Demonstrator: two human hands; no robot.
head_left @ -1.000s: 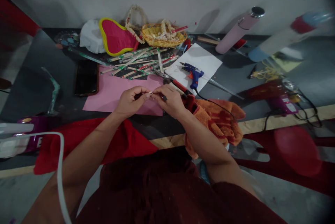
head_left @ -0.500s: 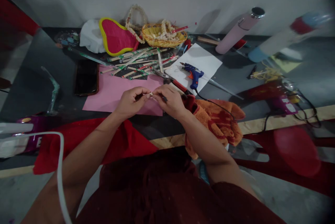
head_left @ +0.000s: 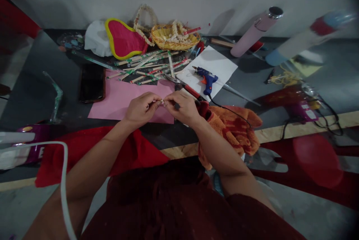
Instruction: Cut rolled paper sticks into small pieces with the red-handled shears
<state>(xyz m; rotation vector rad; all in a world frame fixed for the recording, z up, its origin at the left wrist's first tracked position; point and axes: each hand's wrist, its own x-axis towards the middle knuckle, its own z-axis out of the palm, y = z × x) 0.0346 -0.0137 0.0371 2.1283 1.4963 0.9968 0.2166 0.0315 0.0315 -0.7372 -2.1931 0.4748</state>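
Observation:
My left hand (head_left: 142, 109) and my right hand (head_left: 181, 107) meet fingertip to fingertip above the pink paper (head_left: 119, 100). Both are closed in a pinch on a tiny pale piece (head_left: 162, 101), too small to name. Just beyond them lie several paper-wrapped chopsticks (head_left: 146, 68) in a loose pile. Pliers with red handles (head_left: 191, 91) rest close to my right hand. A blue hot glue gun (head_left: 206, 79) lies on a white sheet (head_left: 224, 62) farther right.
A phone (head_left: 92, 83) lies left of the pink paper. Behind stand a yellow-edged pink shape (head_left: 126, 40), a wicker basket (head_left: 159, 38) and a pink flask (head_left: 255, 34). An orange cloth (head_left: 232, 128) and a red cloth (head_left: 112, 154) lie along the table's front edge.
My fingers have shifted very slightly around the tiny pale piece, with both hands staying in the same place. The objects on the table have not moved.

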